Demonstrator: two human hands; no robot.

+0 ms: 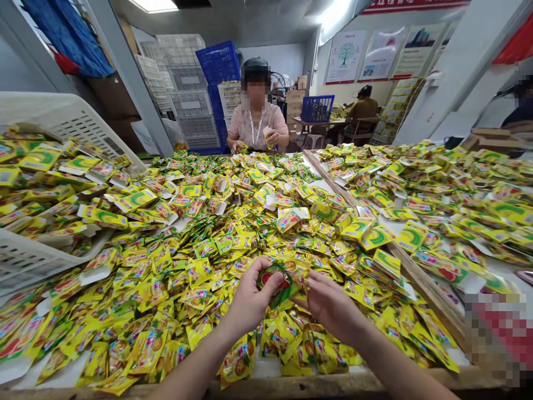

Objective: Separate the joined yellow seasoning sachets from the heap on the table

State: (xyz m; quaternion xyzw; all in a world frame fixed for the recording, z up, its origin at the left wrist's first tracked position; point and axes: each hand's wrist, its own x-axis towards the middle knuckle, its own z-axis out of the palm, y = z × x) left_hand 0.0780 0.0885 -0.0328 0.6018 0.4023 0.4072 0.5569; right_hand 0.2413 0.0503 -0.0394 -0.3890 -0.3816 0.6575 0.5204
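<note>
Packets [200, 278] between crate [50, 108] and divider [428, 294]

Green packet [285, 293]: small, glossy, with red print, held in the left hand [250, 297].
Yellow packet [298, 271]: blurred, just beside the green one, near the right hand [333, 305].

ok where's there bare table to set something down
Small patches only: a white gap between yellow packets at the front rim, and a white strip left of the far end of the wooden divider, with more bare bits right of it. Packets crowd around the left hand and right hand; cartons heap the white crate.
</note>
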